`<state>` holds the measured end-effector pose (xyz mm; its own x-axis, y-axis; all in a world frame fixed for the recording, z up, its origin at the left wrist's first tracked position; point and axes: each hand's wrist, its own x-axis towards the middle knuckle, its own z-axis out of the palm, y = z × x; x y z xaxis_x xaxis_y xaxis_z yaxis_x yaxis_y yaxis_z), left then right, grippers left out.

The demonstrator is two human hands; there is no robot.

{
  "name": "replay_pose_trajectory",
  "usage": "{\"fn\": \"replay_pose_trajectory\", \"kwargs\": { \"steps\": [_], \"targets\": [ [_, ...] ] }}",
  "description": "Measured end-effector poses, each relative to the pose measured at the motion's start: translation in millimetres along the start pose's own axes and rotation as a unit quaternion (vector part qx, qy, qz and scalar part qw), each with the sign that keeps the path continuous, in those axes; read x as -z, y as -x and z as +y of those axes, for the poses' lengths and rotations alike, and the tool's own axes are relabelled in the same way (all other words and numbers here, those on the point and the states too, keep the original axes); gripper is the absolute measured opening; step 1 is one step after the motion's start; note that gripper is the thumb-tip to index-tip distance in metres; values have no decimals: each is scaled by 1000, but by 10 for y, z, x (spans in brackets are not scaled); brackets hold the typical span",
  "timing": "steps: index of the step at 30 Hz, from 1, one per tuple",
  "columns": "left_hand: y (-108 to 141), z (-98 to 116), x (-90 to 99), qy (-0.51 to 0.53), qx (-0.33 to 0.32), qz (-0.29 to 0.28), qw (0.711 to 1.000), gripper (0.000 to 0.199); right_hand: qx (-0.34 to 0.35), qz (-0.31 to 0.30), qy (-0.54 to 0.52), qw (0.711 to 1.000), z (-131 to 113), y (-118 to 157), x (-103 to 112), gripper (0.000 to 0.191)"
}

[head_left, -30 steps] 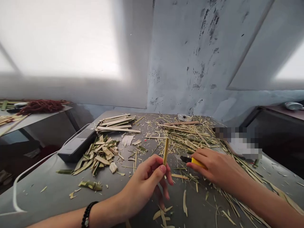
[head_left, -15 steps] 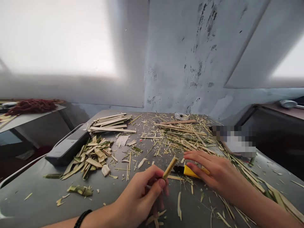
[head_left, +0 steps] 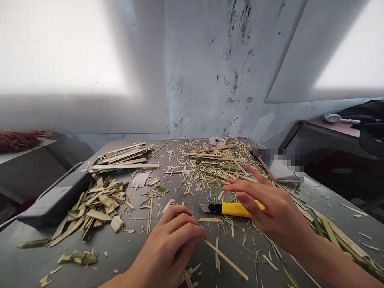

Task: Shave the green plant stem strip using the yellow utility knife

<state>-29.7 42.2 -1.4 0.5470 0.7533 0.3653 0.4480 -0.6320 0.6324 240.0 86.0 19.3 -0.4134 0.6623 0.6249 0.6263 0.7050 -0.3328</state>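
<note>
My left hand (head_left: 171, 248) is closed at the lower middle, its fingertips pinching the end of a thin bamboo strip (head_left: 226, 259). That strip slants down to the right, away from the fingers. My right hand (head_left: 267, 212) is open, fingers stretched out and apart, above a yellow utility knife (head_left: 235, 209). The knife lies on the table with its blade out, pointing left; the right fingers hide the far end of its handle. Bamboo shavings and slivers lie around both hands.
A heap of bamboo chips (head_left: 103, 204) and a stack of split strips (head_left: 124, 158) lie at left, by a dark grey box (head_left: 57, 198). Thin slivers (head_left: 216, 160) cover the back. A partly blurred flat object (head_left: 283, 172) and long strips (head_left: 339, 236) lie at right.
My left hand has turned over, so the bamboo piece that pointed up now points down to the right. My right hand has spread its fingers. The view has shifted right.
</note>
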Motion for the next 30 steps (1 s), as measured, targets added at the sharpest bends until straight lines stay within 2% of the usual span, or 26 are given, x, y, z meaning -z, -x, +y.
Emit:
{"fn": "replay_pose_trajectory", "kwargs": {
  "steps": [3,8,11,14,20,24,28,30],
  "targets": [
    [-1,-47,-3,-38,-40,-25,998,29,30,-13,-23,999,-43,19,-83,20],
    [-12,-74,-26,-44,-44,-31,998,28,46,-71,-51,995,-89,41,-225,26],
    [-34,-38,-19,-10,9,-17,1000,20,48,-105,-63,991,-100,47,-247,28],
    [-42,-3,-9,51,94,27,994,13,56,-150,-68,985,-100,56,-239,26],
    [-56,4,10,162,225,136,951,11,69,-179,-57,980,-89,63,-200,16],
    [-77,9,25,201,271,148,930,17,89,-161,-50,982,-71,31,-178,12],
    [-81,25,30,207,248,132,937,16,77,-110,-46,990,-33,13,-172,1],
    [-80,34,29,214,240,124,939,15,68,-88,-52,992,-23,17,-166,6]
  ]
}}
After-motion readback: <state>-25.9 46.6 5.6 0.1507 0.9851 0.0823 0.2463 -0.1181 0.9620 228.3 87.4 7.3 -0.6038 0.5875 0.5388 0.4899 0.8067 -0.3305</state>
